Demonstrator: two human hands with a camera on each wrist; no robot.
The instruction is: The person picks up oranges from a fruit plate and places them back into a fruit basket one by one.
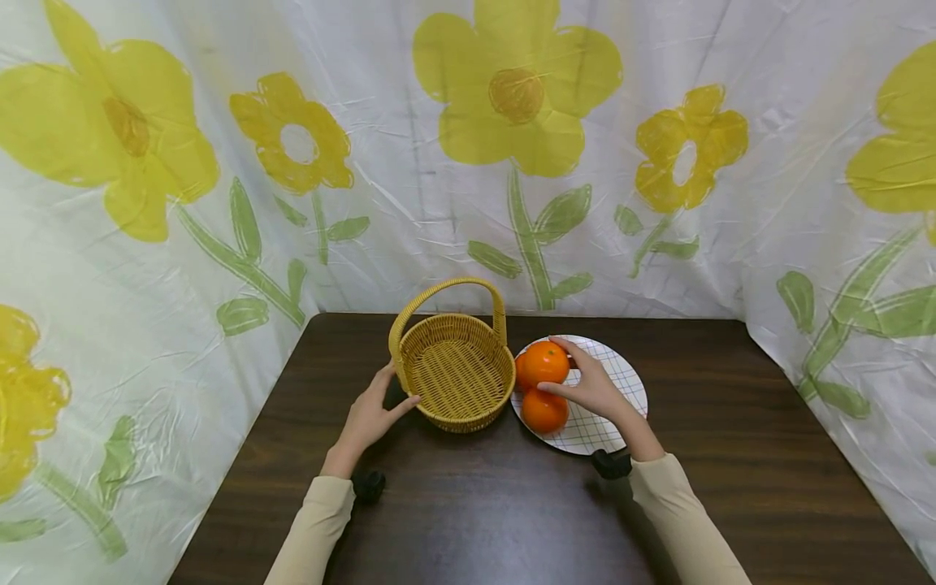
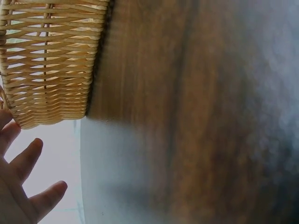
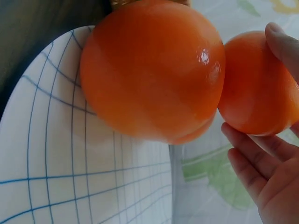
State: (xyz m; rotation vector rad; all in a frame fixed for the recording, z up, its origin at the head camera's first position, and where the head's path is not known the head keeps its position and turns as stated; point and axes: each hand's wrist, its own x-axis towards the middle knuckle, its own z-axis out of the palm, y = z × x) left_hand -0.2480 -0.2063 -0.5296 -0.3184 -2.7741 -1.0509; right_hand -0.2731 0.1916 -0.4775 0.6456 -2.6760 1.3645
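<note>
My right hand (image 1: 591, 388) pinches an orange (image 1: 548, 362) between thumb and fingers. This orange is over a white plate with blue grid lines (image 1: 614, 382), close against a second orange (image 1: 544, 411). A third orange (image 1: 520, 370) is partly hidden behind the held one. In the right wrist view the held orange (image 3: 257, 84) sits between thumb and fingertips, beside a large near orange (image 3: 154, 70). My left hand (image 1: 370, 413) is at the left side of a yellow wicker basket (image 1: 457, 418), its fingers spread and fairly straight; fingertips meet the woven wall (image 2: 56, 70).
The basket's arched handle (image 1: 449, 283) rises above its rim, and its woven floor shows. Basket and plate stand side by side toward the back of a dark wooden table (image 1: 468, 504). A white curtain with yellow flowers (image 1: 409, 203) hangs behind and along both sides.
</note>
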